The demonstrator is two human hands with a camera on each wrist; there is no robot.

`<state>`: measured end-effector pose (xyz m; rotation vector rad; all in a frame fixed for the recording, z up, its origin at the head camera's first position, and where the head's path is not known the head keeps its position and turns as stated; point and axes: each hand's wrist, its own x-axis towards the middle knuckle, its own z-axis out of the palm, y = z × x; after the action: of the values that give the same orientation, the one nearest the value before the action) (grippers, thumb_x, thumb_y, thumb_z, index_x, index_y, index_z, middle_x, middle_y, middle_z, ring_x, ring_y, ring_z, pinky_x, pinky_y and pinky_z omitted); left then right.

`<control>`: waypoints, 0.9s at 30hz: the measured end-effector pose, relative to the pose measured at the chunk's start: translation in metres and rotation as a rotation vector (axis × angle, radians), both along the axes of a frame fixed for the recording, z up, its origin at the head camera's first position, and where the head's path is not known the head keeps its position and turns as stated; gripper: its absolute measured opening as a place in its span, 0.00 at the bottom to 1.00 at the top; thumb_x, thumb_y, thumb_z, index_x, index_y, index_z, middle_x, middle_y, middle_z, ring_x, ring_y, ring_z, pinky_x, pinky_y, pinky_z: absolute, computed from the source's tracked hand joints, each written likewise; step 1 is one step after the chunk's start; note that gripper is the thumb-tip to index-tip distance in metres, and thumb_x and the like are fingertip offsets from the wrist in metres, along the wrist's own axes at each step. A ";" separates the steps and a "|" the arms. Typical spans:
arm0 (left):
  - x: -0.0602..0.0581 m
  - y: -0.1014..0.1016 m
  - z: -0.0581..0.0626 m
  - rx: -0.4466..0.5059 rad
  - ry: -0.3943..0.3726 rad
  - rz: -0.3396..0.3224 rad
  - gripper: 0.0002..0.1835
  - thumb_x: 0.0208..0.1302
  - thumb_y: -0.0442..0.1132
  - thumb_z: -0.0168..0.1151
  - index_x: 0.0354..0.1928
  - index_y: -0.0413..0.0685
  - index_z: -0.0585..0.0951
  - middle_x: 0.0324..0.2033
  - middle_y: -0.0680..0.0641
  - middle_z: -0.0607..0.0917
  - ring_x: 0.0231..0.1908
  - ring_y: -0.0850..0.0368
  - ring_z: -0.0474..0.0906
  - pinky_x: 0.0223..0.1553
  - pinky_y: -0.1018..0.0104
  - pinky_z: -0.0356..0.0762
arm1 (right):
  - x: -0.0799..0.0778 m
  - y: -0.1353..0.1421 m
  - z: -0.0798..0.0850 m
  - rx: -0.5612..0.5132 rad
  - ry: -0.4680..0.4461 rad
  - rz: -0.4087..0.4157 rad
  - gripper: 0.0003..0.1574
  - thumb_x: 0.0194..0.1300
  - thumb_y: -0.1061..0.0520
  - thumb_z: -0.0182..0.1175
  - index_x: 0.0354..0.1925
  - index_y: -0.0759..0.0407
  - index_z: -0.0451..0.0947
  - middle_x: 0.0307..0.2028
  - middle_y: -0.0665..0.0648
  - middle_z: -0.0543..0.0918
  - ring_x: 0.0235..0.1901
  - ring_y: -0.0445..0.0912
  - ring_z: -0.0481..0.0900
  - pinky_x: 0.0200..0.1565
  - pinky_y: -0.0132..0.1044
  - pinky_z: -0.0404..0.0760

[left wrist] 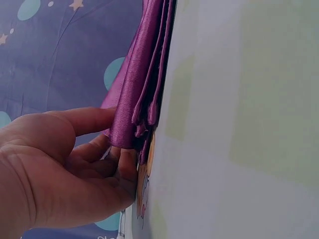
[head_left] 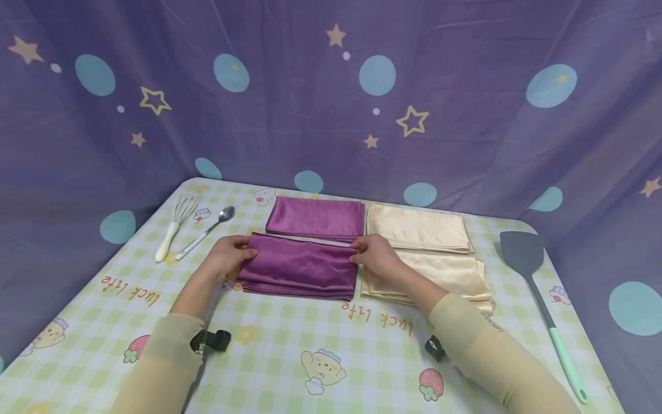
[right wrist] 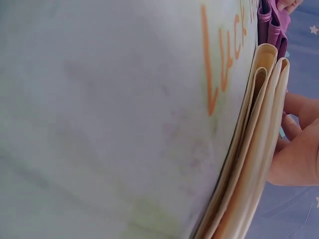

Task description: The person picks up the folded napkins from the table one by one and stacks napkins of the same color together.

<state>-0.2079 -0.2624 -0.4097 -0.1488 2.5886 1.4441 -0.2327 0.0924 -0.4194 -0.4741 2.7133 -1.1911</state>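
The near folded purple satin cloth (head_left: 300,267) lies in the middle of the table. My left hand (head_left: 227,256) pinches its left end between thumb and fingers; in the left wrist view the stacked folds of the purple cloth (left wrist: 130,94) show beside the thumb. At its far right corner, my right hand (head_left: 380,256) pinches the same cloth, with the wrist passing over the near beige cloth (head_left: 445,273). In the right wrist view, the folded beige cloth (right wrist: 254,149) hides part of the right fingers. Just behind lies a second folded purple cloth (head_left: 315,217).
Another folded beige cloth (head_left: 416,227) lies at the back right. A whisk (head_left: 176,224) and a spoon (head_left: 207,233) are on the left; a grey turner (head_left: 523,253) with a mint handle is on the right. A purple curtain (head_left: 310,144) hangs behind the checked table.
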 end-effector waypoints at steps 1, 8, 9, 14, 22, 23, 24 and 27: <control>0.000 0.000 0.000 -0.004 0.006 0.000 0.28 0.71 0.34 0.62 0.68 0.26 0.69 0.58 0.30 0.77 0.50 0.45 0.78 0.47 0.63 0.79 | 0.000 0.001 0.000 -0.011 -0.001 0.002 0.14 0.59 0.64 0.72 0.45 0.63 0.87 0.36 0.56 0.87 0.37 0.48 0.82 0.47 0.43 0.81; 0.003 0.002 0.001 0.081 0.019 -0.003 0.26 0.72 0.35 0.61 0.66 0.29 0.69 0.57 0.27 0.79 0.37 0.57 0.82 0.36 0.65 0.83 | 0.001 0.003 0.001 -0.097 -0.047 -0.026 0.13 0.62 0.63 0.70 0.46 0.64 0.86 0.41 0.60 0.89 0.40 0.49 0.87 0.49 0.42 0.83; 0.003 0.002 0.001 0.093 0.015 -0.004 0.26 0.72 0.35 0.60 0.67 0.29 0.68 0.57 0.27 0.79 0.36 0.58 0.82 0.35 0.65 0.83 | 0.001 0.003 0.001 -0.115 -0.057 -0.033 0.13 0.63 0.63 0.70 0.47 0.64 0.86 0.40 0.60 0.89 0.38 0.49 0.87 0.46 0.41 0.84; 0.005 0.003 0.002 0.107 0.020 0.000 0.27 0.73 0.36 0.60 0.69 0.31 0.66 0.56 0.28 0.80 0.36 0.59 0.83 0.36 0.66 0.83 | 0.000 0.002 -0.001 -0.272 -0.167 -0.066 0.17 0.65 0.65 0.68 0.52 0.67 0.82 0.35 0.62 0.89 0.27 0.46 0.85 0.32 0.40 0.86; 0.006 0.003 0.001 0.169 0.016 -0.012 0.30 0.74 0.36 0.60 0.72 0.34 0.63 0.57 0.27 0.79 0.37 0.55 0.84 0.38 0.63 0.84 | 0.002 0.003 -0.003 -0.417 -0.318 -0.073 0.24 0.66 0.69 0.65 0.59 0.66 0.77 0.35 0.63 0.87 0.29 0.49 0.86 0.35 0.43 0.88; 0.006 0.003 0.001 0.183 0.014 -0.013 0.31 0.74 0.35 0.59 0.73 0.35 0.62 0.58 0.27 0.78 0.38 0.55 0.85 0.38 0.63 0.84 | 0.002 0.003 -0.002 -0.431 -0.336 -0.076 0.25 0.65 0.70 0.65 0.60 0.65 0.77 0.36 0.63 0.86 0.30 0.50 0.86 0.36 0.44 0.88; 0.006 0.002 0.000 0.199 0.011 -0.014 0.31 0.74 0.34 0.59 0.74 0.36 0.62 0.58 0.27 0.78 0.38 0.54 0.85 0.39 0.62 0.85 | 0.003 0.003 -0.002 -0.439 -0.347 -0.077 0.26 0.65 0.71 0.65 0.61 0.65 0.77 0.36 0.64 0.86 0.32 0.50 0.87 0.37 0.44 0.88; 0.005 0.001 0.000 0.240 0.008 -0.015 0.32 0.74 0.32 0.59 0.76 0.40 0.61 0.59 0.27 0.77 0.39 0.54 0.85 0.39 0.61 0.85 | 0.003 0.003 -0.003 -0.466 -0.366 -0.083 0.27 0.65 0.72 0.64 0.61 0.66 0.76 0.39 0.65 0.87 0.34 0.52 0.87 0.38 0.45 0.88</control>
<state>-0.2026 -0.2613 -0.4099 -0.0904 2.3915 1.7368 -0.2301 0.0954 -0.4220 -0.1656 2.1634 -1.7450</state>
